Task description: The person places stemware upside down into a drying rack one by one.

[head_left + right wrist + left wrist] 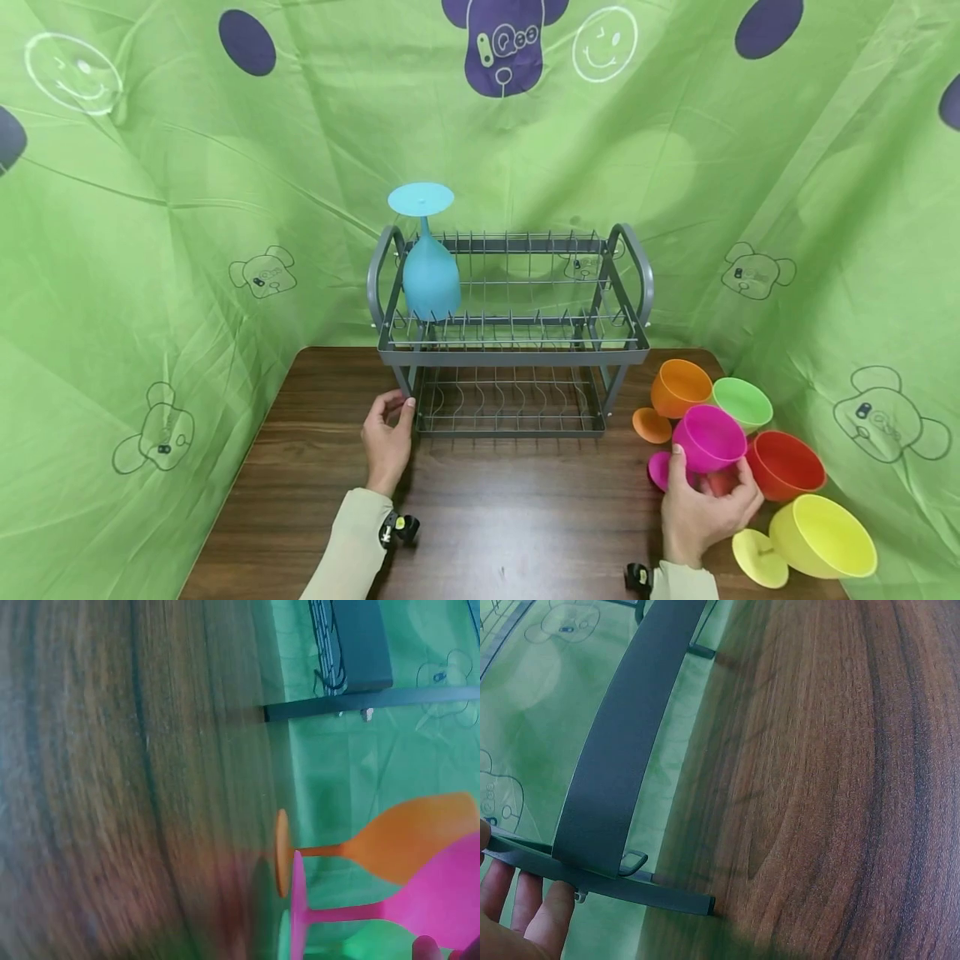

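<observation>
My left hand (388, 442) grips the lower left leg of a grey two-tier dish rack (513, 358); in the left wrist view its fingers (551, 919) wrap around the dark frame. At the right, my right hand (708, 512) holds a magenta goblet (708, 440) by the bowl, thumb on the near left side and fingers on the right. The goblet's stem and round foot show in the right wrist view, beside an orange goblet (409, 836). A blue goblet (431, 279) sits upside down on the rack's upper tier, at the left end, foot upward.
Around the magenta goblet stand a green goblet (742, 403), a red goblet (787, 467) and, nearest me, a yellow goblet (825, 537). All are on the brown wooden table (495, 517). Green printed cloth (330, 158) hangs behind and at both sides.
</observation>
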Demonstrator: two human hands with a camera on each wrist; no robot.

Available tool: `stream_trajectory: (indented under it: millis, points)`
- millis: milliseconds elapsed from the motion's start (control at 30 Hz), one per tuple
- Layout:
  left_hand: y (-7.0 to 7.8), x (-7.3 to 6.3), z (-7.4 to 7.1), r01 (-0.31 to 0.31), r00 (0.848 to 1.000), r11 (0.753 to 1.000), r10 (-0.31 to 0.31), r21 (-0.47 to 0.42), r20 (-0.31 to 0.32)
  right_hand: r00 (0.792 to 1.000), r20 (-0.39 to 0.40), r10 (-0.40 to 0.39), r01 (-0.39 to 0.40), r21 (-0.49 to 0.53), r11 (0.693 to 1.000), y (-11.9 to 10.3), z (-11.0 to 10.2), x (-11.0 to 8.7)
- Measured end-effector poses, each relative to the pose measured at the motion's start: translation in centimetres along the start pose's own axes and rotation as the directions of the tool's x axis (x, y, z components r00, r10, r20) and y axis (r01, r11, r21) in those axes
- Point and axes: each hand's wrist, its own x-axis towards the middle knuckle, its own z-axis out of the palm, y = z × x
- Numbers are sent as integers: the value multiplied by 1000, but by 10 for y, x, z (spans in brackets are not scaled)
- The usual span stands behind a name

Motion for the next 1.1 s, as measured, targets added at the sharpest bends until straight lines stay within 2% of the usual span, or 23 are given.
stream_trajectory:
  millis: [300,467,600,767,900,1067,1100]
  points:
    - [4,-1,-1,-6,1000,1000,6,22,0,987,118,-108,102,59,993,-20,-16,-6]
    - [7,-2,-3,-15,1000,999,16,32,-10,971,175,-162,153,64,986,-37,-22,-11]
    - [13,-5,-7,-20,1000,1000,20,1,-21,951,235,-202,187,87,979,-51,-25,-13]
    - [20,-7,-12,-56,998,997,55,-49,-30,901,337,-274,258,93,962,-66,-29,-13]
    - [26,-11,-15,-61,997,997,59,-46,-41,850,417,-322,310,98,946,-78,-29,-15]
    - [58,-24,-21,-37,999,999,37,-34,-7,777,479,-409,371,177,912,-93,-24,-21]
    - [60,-27,-23,-38,999,999,38,-31,7,761,487,-429,381,200,903,-95,-23,-22]
